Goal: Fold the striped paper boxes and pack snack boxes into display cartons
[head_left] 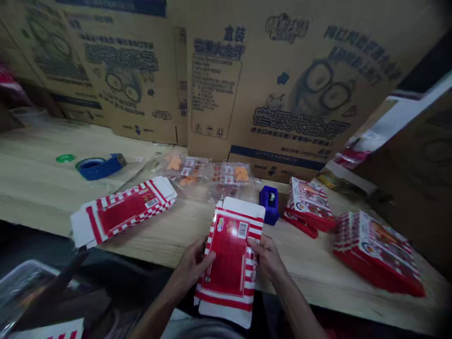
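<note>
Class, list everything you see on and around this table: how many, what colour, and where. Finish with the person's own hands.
flat carton: at least one, red and white, between the hands
flat carton stack: one, red and white, table's left
tape dispenser: one, blue, behind that stack
ring: one, green, back left
clear packets: several, orange contents, back centre
small holder: one, blue-purple, right of centre
shaped boxes: several, red and white, right
cardboard: several panels, brown, behind
tub: one, clear, lower left
table: one, pale wood, across the middle
left hand: one, bare, carton's left edge
right hand: one, bare, carton's right edge
</note>
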The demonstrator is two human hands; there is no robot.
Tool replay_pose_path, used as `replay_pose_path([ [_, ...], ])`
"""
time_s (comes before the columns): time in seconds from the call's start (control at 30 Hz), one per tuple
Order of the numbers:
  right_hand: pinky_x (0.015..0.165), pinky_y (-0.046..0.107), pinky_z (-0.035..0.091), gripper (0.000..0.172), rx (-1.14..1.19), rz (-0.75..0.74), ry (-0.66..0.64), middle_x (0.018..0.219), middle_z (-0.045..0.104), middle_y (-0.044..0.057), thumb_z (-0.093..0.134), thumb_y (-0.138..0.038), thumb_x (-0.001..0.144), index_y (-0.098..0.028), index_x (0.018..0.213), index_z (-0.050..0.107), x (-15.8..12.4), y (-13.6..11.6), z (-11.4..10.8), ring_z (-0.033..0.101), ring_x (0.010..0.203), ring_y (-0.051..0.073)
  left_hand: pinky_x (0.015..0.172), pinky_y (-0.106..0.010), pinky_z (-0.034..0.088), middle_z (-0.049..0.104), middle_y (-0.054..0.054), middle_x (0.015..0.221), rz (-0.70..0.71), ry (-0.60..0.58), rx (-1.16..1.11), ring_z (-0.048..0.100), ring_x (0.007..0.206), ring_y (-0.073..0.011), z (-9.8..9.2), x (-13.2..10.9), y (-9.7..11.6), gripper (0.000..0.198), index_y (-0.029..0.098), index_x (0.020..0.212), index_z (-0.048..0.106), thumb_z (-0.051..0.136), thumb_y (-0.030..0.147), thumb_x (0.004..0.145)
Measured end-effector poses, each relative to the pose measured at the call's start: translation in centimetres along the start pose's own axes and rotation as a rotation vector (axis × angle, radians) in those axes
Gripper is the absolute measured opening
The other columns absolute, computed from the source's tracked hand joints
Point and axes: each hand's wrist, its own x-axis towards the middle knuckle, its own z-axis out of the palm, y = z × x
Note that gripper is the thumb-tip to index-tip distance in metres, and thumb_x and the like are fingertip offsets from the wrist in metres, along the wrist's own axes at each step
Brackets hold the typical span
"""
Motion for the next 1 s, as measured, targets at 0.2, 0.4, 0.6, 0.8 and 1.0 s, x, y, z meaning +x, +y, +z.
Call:
replay_pose_path([
  [0.2, 0.086, 0.041, 0.051, 0.04, -0.079, 0.112, -0.138, 0.108, 0.07, 0.009, 0.069, -0.039, 0.079, -0.022, 0.115, 0.062, -2.5, 1.9, 0.2, 0.067, 0.092, 0.024, 0.096, -0.034, 0.048, 0.058, -0.01, 0.131, 0.067, 0.169, -0.137, 0.055, 0.12, -0.0255, -0.6, 2.4, -1.0, 0.062, 0.02, 0.139, 0.042, 0.065, 0.028, 0.082],
  [0.4, 0.083, 0.035, 0.052, 0.067, -0.27, -0.104, 0.053, 0.116, 0.064, 0.006, 0.074, -0.034, 0.073, -0.031, 0.133, 0.045, -0.7, 2.6, -2.1, 0.065, 0.091, 0.019, 0.087, -0.035, 0.052, 0.062, -0.011, 0.125, -0.017, 0.077, -0.187, 0.062, 0.106, -0.025, -1.1, 2.7, -2.8, 0.06, 0.02, 0.134, 0.048, 0.069, 0.028, 0.078],
  [0.6, 0.085, 0.035, 0.048, 0.022, -0.485, -0.205, 0.075, 0.101, 0.069, 0.008, 0.064, -0.037, 0.081, -0.022, 0.093, 0.073, 0.9, 2.0, -2.6, 0.062, 0.095, 0.023, 0.081, -0.03, 0.051, 0.071, -0.008, 0.104, -0.036, 0.209, -0.047, 0.064, 0.095, -0.022, -1.3, 4.1, -3.1, 0.026, 0.015, 0.094, 0.072, 0.069, 0.035, 0.077],
  [0.8, 0.064, 0.025, 0.047, 0.028, -0.384, -0.215, 0.07, 0.077, 0.06, -0.002, 0.072, -0.029, 0.074, -0.025, 0.1, 0.064, 1.8, 1.0, -2.6, 0.058, 0.068, 0.013, 0.062, -0.023, 0.048, 0.07, -0.002, 0.077, -0.064, 0.311, -0.139, 0.063, 0.068, -0.014, -1.0, 6.0, -2.2, 0.023, 0.014, 0.079, 0.069, 0.077, 0.025, 0.061],
  [1.0, 0.067, 0.025, 0.047, 0.016, -0.442, -0.099, -0.093, 0.077, 0.064, 0.001, 0.069, -0.031, 0.077, -0.019, 0.087, 0.066, 1.9, 0.2, -3.3, 0.061, 0.072, 0.015, 0.069, -0.028, 0.051, 0.073, -0.007, 0.084, -0.13, 0.062, 0.051, 0.067, 0.075, -0.0191, -2.1, 6.7, -1.7, 0.04, 0.011, 0.102, 0.068, 0.072, 0.024, 0.064],
])
